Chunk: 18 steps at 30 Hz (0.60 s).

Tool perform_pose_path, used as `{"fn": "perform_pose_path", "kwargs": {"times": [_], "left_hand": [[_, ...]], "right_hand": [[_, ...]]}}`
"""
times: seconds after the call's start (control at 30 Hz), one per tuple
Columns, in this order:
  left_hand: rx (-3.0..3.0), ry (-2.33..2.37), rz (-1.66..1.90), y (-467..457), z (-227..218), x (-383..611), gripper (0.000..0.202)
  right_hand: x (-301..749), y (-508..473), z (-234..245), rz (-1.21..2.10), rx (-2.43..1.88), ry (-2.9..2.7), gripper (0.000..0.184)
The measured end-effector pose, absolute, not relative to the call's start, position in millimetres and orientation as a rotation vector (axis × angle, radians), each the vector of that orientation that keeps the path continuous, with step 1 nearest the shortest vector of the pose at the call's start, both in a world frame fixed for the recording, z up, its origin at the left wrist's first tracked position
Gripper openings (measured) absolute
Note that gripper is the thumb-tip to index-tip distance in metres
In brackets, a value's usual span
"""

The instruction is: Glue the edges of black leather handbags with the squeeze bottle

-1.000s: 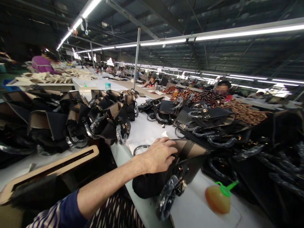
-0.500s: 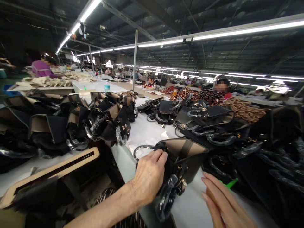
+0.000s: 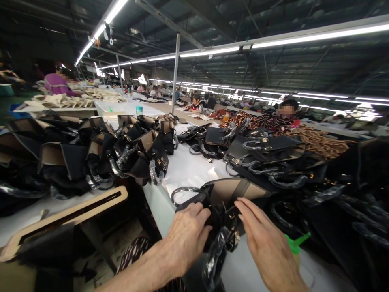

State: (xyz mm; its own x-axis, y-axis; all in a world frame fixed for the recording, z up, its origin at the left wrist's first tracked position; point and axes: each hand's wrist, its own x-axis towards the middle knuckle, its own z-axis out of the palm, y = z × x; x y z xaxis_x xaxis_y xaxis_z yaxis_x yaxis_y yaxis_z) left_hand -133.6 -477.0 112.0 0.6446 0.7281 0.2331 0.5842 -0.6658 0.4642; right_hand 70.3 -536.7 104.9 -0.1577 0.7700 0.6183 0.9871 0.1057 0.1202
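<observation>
A black handbag (image 3: 221, 188) with a beige lining stands open at the table's near edge. Its front carries gold-coloured fittings and a handle (image 3: 214, 253) wrapped in clear plastic; a second wrapped handle loops out behind it. My left hand (image 3: 190, 227) is closed on the dark material at the bag's left side, fingertips partly hidden. Stretched fingers of my right hand (image 3: 264, 239) lie against the upper right front of the bag, the thumb out of sight. Beside that hand is a small bottle with a green nozzle cap (image 3: 294, 243), partly covered by the hand.
Several similar black bags (image 3: 60, 162) crowd the table on the left. More bags (image 3: 273, 154) are heaped on the right. A tan-edged slotted frame (image 3: 106, 202) juts out at lower left. A metal post (image 3: 176, 73) rises behind; other people sit at far tables.
My right hand has moved left and up from beside the green-capped bottle to the handbag's front. The left hand keeps its hold on the bag. The view has shifted slightly.
</observation>
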Motion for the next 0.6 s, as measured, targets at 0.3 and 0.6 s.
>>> {"fn": "perform_pose_path", "kwargs": {"times": [0.3, 0.6], "left_hand": [[2.485, 0.991, 0.709, -476.7, 105.0, -152.4, 0.014], [2.404, 1.015, 0.964, -462.8, 105.0, -138.5, 0.017]], "right_hand": [[60.9, -533.8, 119.4, -0.692, -1.691, -1.971, 0.026], [79.0, -555.8, 120.4, -0.676, -1.556, -2.056, 0.015]]}}
